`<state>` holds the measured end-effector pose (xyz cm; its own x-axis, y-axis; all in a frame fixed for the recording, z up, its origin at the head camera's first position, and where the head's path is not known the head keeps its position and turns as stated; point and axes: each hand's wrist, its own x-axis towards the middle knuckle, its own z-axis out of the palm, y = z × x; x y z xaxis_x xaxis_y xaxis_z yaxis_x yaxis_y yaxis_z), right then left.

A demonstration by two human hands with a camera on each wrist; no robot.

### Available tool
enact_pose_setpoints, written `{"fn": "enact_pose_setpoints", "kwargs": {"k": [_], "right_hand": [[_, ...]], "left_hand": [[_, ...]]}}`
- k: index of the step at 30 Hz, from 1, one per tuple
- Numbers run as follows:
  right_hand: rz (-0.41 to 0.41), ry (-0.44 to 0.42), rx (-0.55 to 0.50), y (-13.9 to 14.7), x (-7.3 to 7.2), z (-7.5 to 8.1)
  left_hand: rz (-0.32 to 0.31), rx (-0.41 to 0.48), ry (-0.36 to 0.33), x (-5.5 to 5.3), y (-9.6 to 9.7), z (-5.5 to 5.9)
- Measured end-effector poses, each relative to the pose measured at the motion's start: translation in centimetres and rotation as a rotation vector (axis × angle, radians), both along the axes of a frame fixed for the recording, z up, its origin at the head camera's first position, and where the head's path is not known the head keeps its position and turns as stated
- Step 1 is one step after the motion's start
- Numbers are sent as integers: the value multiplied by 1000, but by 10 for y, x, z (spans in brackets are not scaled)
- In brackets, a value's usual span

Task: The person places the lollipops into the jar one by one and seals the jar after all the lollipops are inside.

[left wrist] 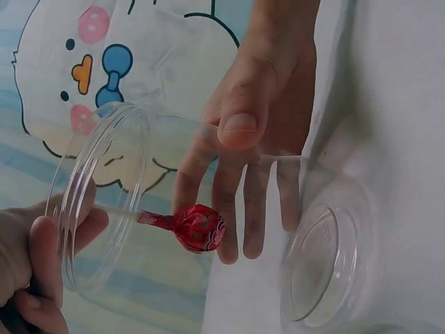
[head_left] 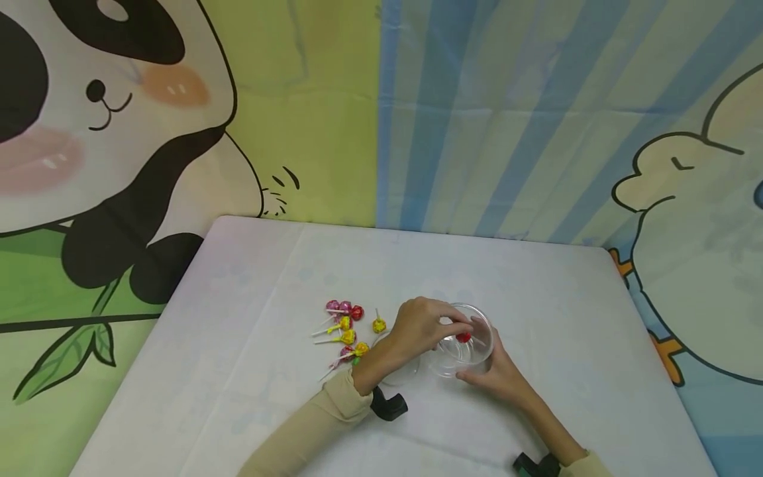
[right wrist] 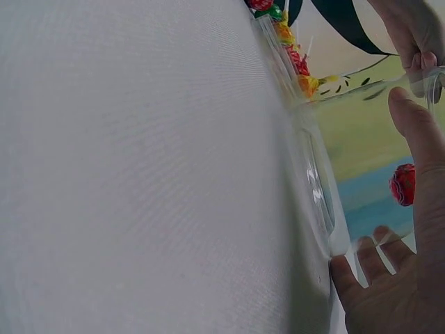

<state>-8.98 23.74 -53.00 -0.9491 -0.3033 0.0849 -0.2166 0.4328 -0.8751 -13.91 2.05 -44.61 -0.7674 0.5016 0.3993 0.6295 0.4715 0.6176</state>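
Note:
A clear plastic jar stands upright on the white table. My right hand holds it from the right side, thumb and fingers spread around its wall. Over the jar's mouth is my left hand, pinching the white stick of a red-wrapped lollipop. The lollipop's head hangs down inside the jar, apart from the bottom. To the left lies a loose group of lollipops, with red wrappers, yellow wrappers and pink wrappers.
A clear round lid-like piece lies left of the jar, partly hidden by my left forearm. One yellow lollipop sits apart from the group. A printed cloth with cartoon animals hangs behind the table.

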Motion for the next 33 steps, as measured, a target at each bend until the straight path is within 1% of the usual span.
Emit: {"fn": "enact_pose_setpoints", "kwargs": {"k": [3,5,8,12,14,21,23,26,29,33], "right_hand": [[-11,13,8,0,-1,0],[-20,23,36,0,-1,-1],[-22,38,36,-1,0,-1],[-11,54,7,-2,0,0],[-8,65,1,-2,0,1],[-7,62,7,-3,1,0],[-8,60,5,-3,1,1],[-22,59,12,-3,0,1],[-31,43,23,-3,0,1],[-41,26,32,-3,1,-1]], "left_hand": [[25,-20,-66,-1,1,2],[45,-39,-112,0,1,3],[89,-96,-140,-1,3,4],[139,-186,-123,-1,7,9],[155,-210,-122,0,8,11],[185,-219,-148,3,8,11],[194,-248,-145,4,10,11],[203,-321,-121,5,12,13],[215,-373,-108,6,13,14],[222,-381,-115,7,14,14]]}}
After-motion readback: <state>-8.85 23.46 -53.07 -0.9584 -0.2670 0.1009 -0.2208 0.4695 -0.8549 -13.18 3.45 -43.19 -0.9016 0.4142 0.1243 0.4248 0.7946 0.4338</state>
